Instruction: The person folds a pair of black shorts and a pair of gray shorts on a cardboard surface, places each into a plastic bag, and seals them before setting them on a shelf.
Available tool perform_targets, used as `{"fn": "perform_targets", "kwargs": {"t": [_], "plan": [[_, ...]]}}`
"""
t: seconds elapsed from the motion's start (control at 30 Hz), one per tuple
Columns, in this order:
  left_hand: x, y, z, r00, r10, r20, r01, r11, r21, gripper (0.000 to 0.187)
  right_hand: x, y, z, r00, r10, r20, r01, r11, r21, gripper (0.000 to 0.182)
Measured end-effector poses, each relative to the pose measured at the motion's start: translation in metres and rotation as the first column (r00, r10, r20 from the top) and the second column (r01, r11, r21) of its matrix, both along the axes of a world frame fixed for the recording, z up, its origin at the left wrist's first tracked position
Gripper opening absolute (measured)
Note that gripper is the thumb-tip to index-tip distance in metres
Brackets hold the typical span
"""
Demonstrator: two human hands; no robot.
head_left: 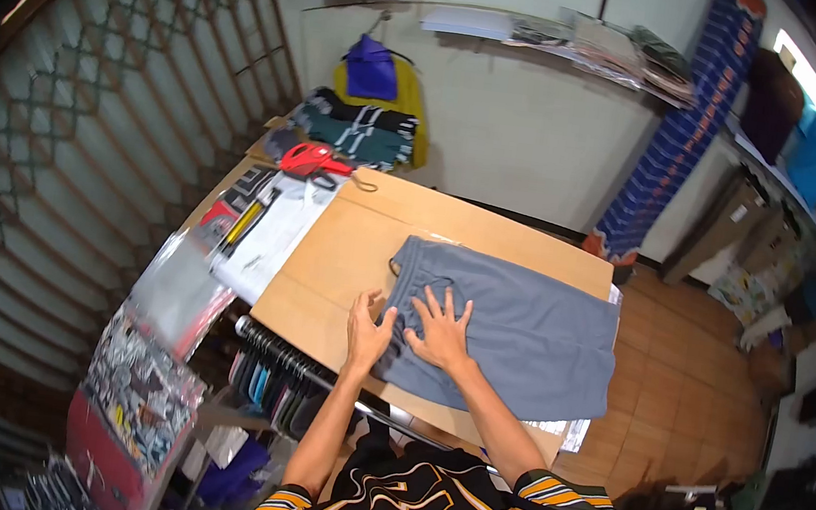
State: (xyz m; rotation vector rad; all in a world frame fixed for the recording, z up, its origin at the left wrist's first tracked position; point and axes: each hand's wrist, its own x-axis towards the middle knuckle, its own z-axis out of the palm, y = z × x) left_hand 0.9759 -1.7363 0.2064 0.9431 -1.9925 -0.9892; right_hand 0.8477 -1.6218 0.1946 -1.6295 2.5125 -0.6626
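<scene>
Grey shorts with a gathered waistband lie flat across a light brown board, their hem reaching past its right edge. My right hand is spread on the cloth just inside the waistband, fingers apart and palm down. At the waistband's left side is my left hand, its fingers loosely bent and apart from the thumb. Nothing shows in its grasp, and whether its fingertips touch the cloth is hard to tell.
A red tape dispenser stands at the board's far left corner, beside white sheets and a yellow-and-black cutter. Folded clothes are stacked behind. Hangers with garments hang below the near edge. A blue roll leans on the wall.
</scene>
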Motion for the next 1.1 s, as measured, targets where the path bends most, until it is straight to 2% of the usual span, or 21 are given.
{"fn": "perform_targets", "kwargs": {"t": [0.17, 0.27, 0.33, 0.43, 0.57, 0.63, 0.67, 0.7, 0.77, 0.9, 0.93, 1.0, 1.03, 1.1], "plan": [[-0.043, -0.049, -0.011, 0.994, -0.100, -0.033, 0.100, 0.995, 0.003, 0.058, 0.007, -0.003, 0.010, 0.994, -0.068, 0.087, 0.072, 0.996, -0.045, 0.073], [-0.060, -0.066, -0.013, 0.984, -0.172, -0.046, 0.172, 0.985, -0.005, 0.053, 0.010, -0.008, 0.012, 0.982, -0.121, 0.145, 0.130, 0.990, -0.059, 0.067], [-0.066, -0.074, -0.015, 0.970, -0.236, -0.054, 0.227, 0.965, -0.128, 0.041, 0.014, -0.014, 0.012, 0.955, -0.176, 0.237, 0.211, 0.969, -0.131, 0.056], [-0.069, -0.081, -0.015, 0.959, -0.282, -0.005, 0.282, 0.959, -0.039, 0.031, 0.020, -0.023, 0.009, 0.923, -0.249, 0.293, 0.309, 0.934, -0.181, 0.050], [-0.064, -0.081, -0.004, 0.948, -0.318, 0.024, 0.319, 0.946, -0.058, 0.027, 0.034, -0.035, 0.016, 0.892, -0.305, 0.335, 0.381, 0.905, -0.188, 0.051], [-0.062, -0.080, 0.012, 0.936, -0.331, 0.122, 0.332, 0.943, 0.010, 0.026, 0.040, -0.040, 0.021, 0.881, -0.309, 0.359, 0.394, 0.899, -0.193, 0.054], [-0.061, -0.078, 0.013, 0.947, -0.313, 0.066, 0.318, 0.945, -0.083, 0.026, 0.043, -0.043, 0.024, 0.880, -0.328, 0.344, 0.410, 0.890, -0.201, 0.056], [-0.061, -0.078, 0.016, 0.945, -0.320, 0.065, 0.324, 0.943, -0.077, 0.026, 0.045, -0.045, 0.024, 0.878, -0.335, 0.343, 0.416, 0.888, -0.196, 0.056], [-0.062, -0.081, 0.020, 0.923, -0.364, 0.128, 0.354, 0.931, 0.092, 0.024, 0.047, -0.050, 0.026, 0.866, -0.358, 0.348, 0.450, 0.862, -0.233, 0.055], [-0.066, -0.092, 0.009, 0.906, -0.392, 0.157, 0.353, 0.907, 0.231, 0.031, 0.047, -0.051, 0.030, 0.849, -0.397, 0.348, 0.493, 0.833, -0.252, 0.052], [-0.068, -0.092, 0.008, 0.903, -0.401, 0.154, 0.361, 0.903, 0.233, 0.031, 0.046, -0.049, 0.029, 0.846, -0.397, 0.355, 0.507, 0.803, -0.312, 0.050], [-0.068, -0.090, 0.007, 0.930, -0.362, 0.071, 0.347, 0.924, 0.163, 0.045, 0.047, -0.043, 0.036, 0.843, -0.439, 0.313, 0.534, 0.755, -0.380, 0.044], [-0.069, -0.090, 0.010, 0.928, -0.366, 0.073, 0.351, 0.921, 0.167, 0.045, 0.046, -0.038, 0.039, 0.839, -0.444, 0.314, 0.539, 0.754, -0.376, 0.044], [-0.075, -0.091, 0.016, 0.932, -0.331, 0.146, 0.289, 0.924, 0.251, 0.058, 0.046, -0.023, 0.042, 0.793, -0.498, 0.351, 0.608, 0.680, -0.409, 0.043]]}}
